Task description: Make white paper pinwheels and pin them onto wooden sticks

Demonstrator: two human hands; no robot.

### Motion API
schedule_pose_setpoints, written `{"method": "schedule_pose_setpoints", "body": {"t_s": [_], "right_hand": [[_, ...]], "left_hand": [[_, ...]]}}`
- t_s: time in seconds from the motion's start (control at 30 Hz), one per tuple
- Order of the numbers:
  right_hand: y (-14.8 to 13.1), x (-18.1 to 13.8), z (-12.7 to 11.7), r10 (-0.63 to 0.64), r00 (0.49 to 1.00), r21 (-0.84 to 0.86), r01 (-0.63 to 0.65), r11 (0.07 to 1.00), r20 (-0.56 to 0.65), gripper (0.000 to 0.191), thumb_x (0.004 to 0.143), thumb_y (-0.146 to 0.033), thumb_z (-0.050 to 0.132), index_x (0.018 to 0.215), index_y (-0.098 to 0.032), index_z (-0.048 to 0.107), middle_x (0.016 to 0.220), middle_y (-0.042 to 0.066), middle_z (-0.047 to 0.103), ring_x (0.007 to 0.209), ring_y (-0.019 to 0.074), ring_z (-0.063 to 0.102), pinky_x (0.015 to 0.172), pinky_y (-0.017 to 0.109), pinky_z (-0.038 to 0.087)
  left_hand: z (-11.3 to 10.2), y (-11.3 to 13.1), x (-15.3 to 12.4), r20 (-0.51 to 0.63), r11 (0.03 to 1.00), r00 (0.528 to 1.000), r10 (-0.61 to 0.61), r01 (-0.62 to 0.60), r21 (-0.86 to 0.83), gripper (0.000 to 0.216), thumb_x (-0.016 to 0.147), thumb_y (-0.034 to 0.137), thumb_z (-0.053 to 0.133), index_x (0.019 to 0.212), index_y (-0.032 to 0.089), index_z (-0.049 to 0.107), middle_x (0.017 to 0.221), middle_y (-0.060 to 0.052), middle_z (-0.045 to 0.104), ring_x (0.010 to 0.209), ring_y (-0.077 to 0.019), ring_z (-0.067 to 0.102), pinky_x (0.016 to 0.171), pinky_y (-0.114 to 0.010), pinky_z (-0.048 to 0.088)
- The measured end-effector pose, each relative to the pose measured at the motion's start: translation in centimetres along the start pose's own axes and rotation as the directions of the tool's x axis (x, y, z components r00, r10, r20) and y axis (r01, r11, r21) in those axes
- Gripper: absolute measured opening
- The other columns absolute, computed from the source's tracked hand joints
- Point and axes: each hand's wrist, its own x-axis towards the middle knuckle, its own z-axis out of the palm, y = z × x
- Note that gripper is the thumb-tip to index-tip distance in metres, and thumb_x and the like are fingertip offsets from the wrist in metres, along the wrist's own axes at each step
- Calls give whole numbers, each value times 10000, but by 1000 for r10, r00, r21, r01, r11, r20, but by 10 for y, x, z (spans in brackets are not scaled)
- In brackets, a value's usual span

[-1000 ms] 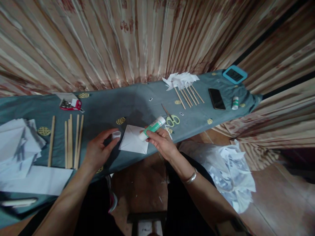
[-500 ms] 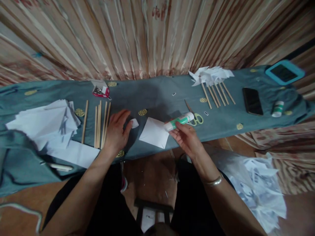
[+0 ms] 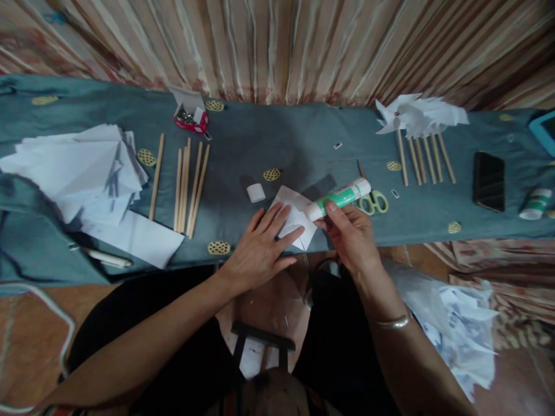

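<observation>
A glue stick (image 3: 340,199) with a green label is gripped between the thumb and fingers of my right hand (image 3: 353,237), its white end over the right edge of a small folded white paper (image 3: 299,203). On that paper the spread fingers of my left hand (image 3: 260,248) lie flat, covering part of it. The glue stick's white cap (image 3: 256,192) rests on the cloth, just beyond my left fingers. Behind the glue stick lie scissors (image 3: 373,203) with light green handles.
White paper sheets (image 3: 78,167) are piled at left, near several wooden sticks (image 3: 181,188) and an open red box of small metal pieces (image 3: 191,115). Paper pinwheels (image 3: 420,115) on sticks lie at back right, with a phone (image 3: 489,181) and a second glue stick (image 3: 536,203) farther right.
My left hand has left the cap on the cloth and moved right onto the folded paper, fingers spread. The glue stick stays in my right hand. The view has shifted.
</observation>
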Motion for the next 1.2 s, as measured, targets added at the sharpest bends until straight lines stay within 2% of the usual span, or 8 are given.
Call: {"method": "schedule_pose_setpoints", "body": {"t_s": [0.1,0.2,0.37,0.5,0.7,0.93,1.2], "right_hand": [[2,-1,3,-135,989,-167,142,976,54,315,639,-484,843,780,-254,681,796,-16,732,747,164,661,736,320,561],[7,-2,3,-196,974,-314,223,923,117,268,714,-438,800,858,-247,678,857,5,739,826,190,676,818,353,540],[14,0,-3,-258,952,-582,306,753,168,289,795,-439,726,979,-224,667,926,45,732,902,227,686,833,378,527],[11,-1,-1,-283,931,-698,361,618,232,311,832,-471,675,995,-207,652,919,64,725,883,242,687,794,394,534],[7,-3,6,-329,903,-779,411,474,277,323,852,-516,629,960,-212,640,842,52,720,745,235,679,681,381,526],[6,-2,8,-364,868,-780,474,409,337,289,874,-496,604,944,-216,621,814,48,714,743,237,679,669,372,527],[5,-1,9,-349,827,-751,552,362,440,248,915,-456,569,974,-217,597,940,78,717,869,254,680,754,395,551]], "left_hand": [[0,0,0,19,1000,1000,-17,17,-13,540,883,437,636,1375,246,522,1584,-166,325,1479,-379,248,1170,-600,227],[-1,1,0,29,1000,999,-24,24,-15,542,871,445,649,1358,235,536,1572,-175,341,1476,-391,252,1166,-601,236],[-1,2,0,4,1000,1000,-12,12,-16,519,880,408,647,1355,229,538,1565,-175,353,1472,-388,263,1153,-611,267],[-1,3,0,5,1000,1000,-6,5,22,537,890,438,623,1368,212,528,1556,-196,355,1469,-395,268,1149,-612,284],[-1,3,1,26,999,1000,-14,12,49,535,888,444,624,1357,204,528,1554,-199,360,1471,-390,269,1151,-606,289],[-2,4,1,26,999,1000,-12,11,53,532,890,449,621,1348,193,531,1555,-202,360,1477,-385,257,1158,-596,280],[-2,3,0,21,997,1000,-9,8,70,531,889,474,613,1330,187,543,1560,-201,357,1475,-380,265,1161,-588,277]]}}
